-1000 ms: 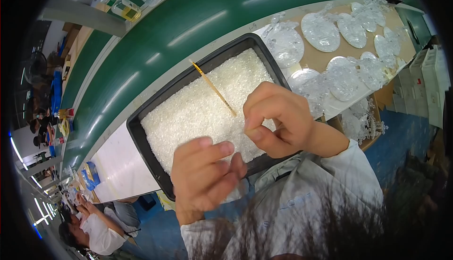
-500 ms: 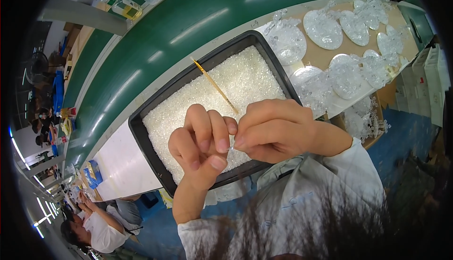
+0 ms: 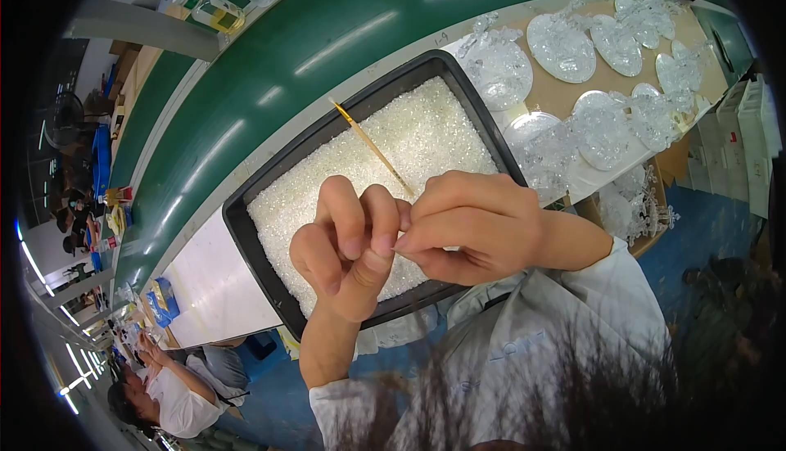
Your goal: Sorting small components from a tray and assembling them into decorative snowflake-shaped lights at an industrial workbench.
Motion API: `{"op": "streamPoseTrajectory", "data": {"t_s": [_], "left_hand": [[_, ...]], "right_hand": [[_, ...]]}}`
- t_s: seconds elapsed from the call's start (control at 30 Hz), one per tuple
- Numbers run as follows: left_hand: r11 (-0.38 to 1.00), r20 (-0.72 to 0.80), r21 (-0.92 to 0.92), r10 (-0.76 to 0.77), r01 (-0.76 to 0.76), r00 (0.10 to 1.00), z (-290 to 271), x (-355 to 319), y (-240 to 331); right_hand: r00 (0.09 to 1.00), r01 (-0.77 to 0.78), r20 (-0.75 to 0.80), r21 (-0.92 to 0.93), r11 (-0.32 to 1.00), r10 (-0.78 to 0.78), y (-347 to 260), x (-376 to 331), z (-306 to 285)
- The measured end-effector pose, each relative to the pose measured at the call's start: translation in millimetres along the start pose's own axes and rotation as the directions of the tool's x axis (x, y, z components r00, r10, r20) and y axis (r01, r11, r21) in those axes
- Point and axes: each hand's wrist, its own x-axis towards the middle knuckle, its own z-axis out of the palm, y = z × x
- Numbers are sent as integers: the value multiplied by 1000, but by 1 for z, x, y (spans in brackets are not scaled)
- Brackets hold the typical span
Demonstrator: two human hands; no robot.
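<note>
Both hands meet over a black tray (image 3: 485, 115) filled with small clear, whitish beads (image 3: 434, 124). My left hand (image 3: 348, 242) is closed, with its thumb tip pressed to the fingertips. Against them, my right hand (image 3: 483, 226) pinches with thumb and forefinger. Whatever the two pinches hold is too small and too covered to make out. A thin yellow stick (image 3: 372, 148), like a slim brush handle, lies across the beads just beyond the hands, its upper end resting over the tray's far rim.
Several clear round pieces with branching sprigs (image 3: 561, 46) lie on a brown board to the right. Below them stands a carton (image 3: 647, 234) of similar pieces. Bottles (image 3: 219, 13) stand at far left, past the green surface (image 3: 344, 42). Another person (image 3: 184, 398) sits lower left.
My left thumb has moved up against its fingertips, closing the small gap where a tiny clear bit showed. The right hand's fingertips have shifted slightly left.
</note>
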Motion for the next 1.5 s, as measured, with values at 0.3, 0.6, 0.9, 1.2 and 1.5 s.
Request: {"op": "streamPoseTrajectory", "data": {"t_s": [0.3,0.6,0.9,1.2,1.5], "left_hand": [[988,38,132,72,-77,997,-2,3,0],[971,38,218,93,-99,995,-4,4,-1],[945,41,302,118,-125,992,-4,7,-2],[924,50,356,131,-140,990,-3,7,3],[922,58,355,142,-153,988,-6,5,-2]], "right_hand": [[1000,-17,7,-11,1000,17,1,4,-1],[1000,9,17,-27,1000,-9,2,4,-1],[1000,12,-2,-71,997,-12,5,3,-1],[1000,28,-1,-82,996,-28,3,6,1],[999,49,-5,-99,994,-50,6,1,1]]}}
